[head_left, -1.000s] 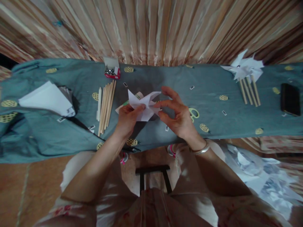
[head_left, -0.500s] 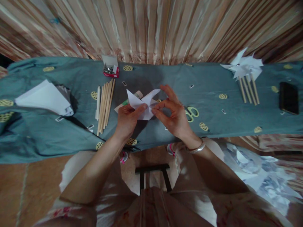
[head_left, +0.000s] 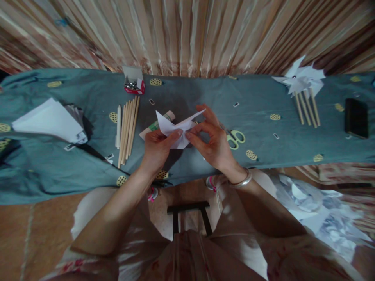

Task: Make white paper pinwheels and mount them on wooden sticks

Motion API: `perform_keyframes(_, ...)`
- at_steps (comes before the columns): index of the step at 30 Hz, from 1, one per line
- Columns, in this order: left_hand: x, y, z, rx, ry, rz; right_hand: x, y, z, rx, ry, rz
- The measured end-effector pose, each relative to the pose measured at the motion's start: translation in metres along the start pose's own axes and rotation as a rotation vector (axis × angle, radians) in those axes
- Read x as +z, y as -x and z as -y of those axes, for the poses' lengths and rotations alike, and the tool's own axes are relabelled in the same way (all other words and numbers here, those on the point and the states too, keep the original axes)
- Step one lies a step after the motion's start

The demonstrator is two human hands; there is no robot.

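Observation:
A white paper pinwheel (head_left: 178,141) with folded blades is held between my hands above the table. My left hand (head_left: 156,150) grips its left side, the thumb pressed near the centre. The fingers of my right hand (head_left: 215,146) pinch the paper just right of the centre; whether a pin is there I cannot make out. Beneath the pinwheel lies a rolled glue tube-like item (head_left: 149,130) with a green patch, partly hidden. Green-handled scissors (head_left: 236,139) rest right beside my right hand, their blades partly covered by it.
Left of my hands lie several wooden sticks (head_left: 129,130) and a white candle-like stick (head_left: 118,127). A red box of pins (head_left: 134,86) stands behind them. White paper sheets (head_left: 49,121) are stacked far left. Finished pinwheels (head_left: 306,80) and a dark phone (head_left: 356,118) lie at the right.
The pinwheel's upper right blade has tilted further to the right. Both hands keep their hold, with the right fingers shifted slightly left. The view has moved a little.

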State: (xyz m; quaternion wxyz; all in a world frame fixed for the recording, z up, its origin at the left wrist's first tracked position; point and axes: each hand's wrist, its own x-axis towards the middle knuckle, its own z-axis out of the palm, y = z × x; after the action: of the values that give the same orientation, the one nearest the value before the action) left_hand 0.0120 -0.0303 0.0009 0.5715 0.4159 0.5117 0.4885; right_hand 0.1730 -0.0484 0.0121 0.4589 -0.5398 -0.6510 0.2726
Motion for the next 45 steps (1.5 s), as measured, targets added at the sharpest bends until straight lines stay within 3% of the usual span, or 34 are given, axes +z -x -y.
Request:
perform_keyframes(16,0.0025,0.0006,0.0003,0.04,0.096,0.042,0.0041,0.0009,-0.0042,-0.011,-0.003,-0.039)
perform_keyframes(26,0.0054,0.0005,0.0022,-0.027,0.146,-0.002,0.0065,0.0018,-0.0035,0.033,-0.016,-0.039)
perform_keyframes(45,0.0021,-0.0014,0.0048,0.06,0.016,0.033,0.0094,0.0022,-0.006,0.05,-0.029,-0.069)
